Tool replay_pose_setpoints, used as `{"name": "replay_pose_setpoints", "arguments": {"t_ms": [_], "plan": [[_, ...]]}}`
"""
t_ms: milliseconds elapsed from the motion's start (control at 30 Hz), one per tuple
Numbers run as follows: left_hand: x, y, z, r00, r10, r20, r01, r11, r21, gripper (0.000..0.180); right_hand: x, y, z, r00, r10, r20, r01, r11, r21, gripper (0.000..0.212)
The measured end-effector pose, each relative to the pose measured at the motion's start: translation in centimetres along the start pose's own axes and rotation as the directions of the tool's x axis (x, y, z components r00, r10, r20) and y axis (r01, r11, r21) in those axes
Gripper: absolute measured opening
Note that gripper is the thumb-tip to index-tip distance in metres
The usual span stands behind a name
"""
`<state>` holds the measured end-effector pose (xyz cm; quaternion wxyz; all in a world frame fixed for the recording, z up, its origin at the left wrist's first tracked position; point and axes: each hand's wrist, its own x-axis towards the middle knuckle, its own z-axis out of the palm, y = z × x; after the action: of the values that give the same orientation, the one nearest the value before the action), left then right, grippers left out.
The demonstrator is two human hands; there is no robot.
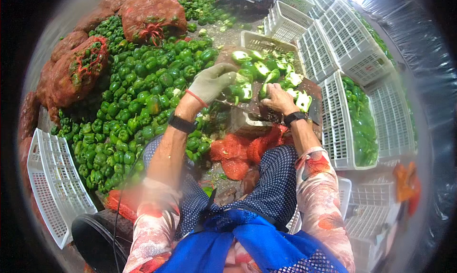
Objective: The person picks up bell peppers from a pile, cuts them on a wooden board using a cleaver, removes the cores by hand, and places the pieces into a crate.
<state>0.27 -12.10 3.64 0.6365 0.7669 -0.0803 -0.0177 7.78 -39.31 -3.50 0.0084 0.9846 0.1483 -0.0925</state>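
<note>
You lean over a brown board (254, 106) strewn with cut green peppers (261, 69) — your gloved left hand (213, 84) grasps one cut pepper (245, 91) by the board's left edge, the piece just right of your fingers. Your bare right hand (279, 99) curls near the close edge, its grip impossible to tell — whole peppers (143, 99) heaped well left.

- Left forearm (164, 161) angled toward one o'clock, bare beyond its sleeve (154, 220);
- left hand (213, 82) gloved, fingers bent toward three o'clock; its grip unclear;
- right forearm (305, 137) angled toward eleven o'clock;
- right hand (280, 99) bare, fingers curled toward eleven o'clock; grip hidden;
- hands apart, the left between nine and ten o'clock from the right.
</note>
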Motion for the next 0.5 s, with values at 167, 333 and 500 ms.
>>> {"name": "replay_pose_setpoints", "arguments": {"t_ms": [167, 333, 500], "plan": [[0.3, -0.4, 0.5, 0.996, -0.06, 0.062, 0.064, 0.996, -0.063, 0.035, 1.2, 1.1, 2.2, 0.997, 0.064, -0.037, -0.06, 0.993, 0.1, 0.055], [1.0, -0.6, 1.9, 0.993, -0.097, 0.059, 0.106, 0.979, -0.173, 0.037, -0.5, 0.0, -1.6, 0.997, 0.072, -0.04, -0.04, 0.844, 0.536, 0.042], [1.2, -1.2, 4.0, 0.931, -0.236, 0.279, 0.363, 0.688, -0.628, 0.049, -3.8, -6.2, -6.3, 0.805, 0.012, -0.593, 0.258, 0.893, 0.368, 0.054]]}}
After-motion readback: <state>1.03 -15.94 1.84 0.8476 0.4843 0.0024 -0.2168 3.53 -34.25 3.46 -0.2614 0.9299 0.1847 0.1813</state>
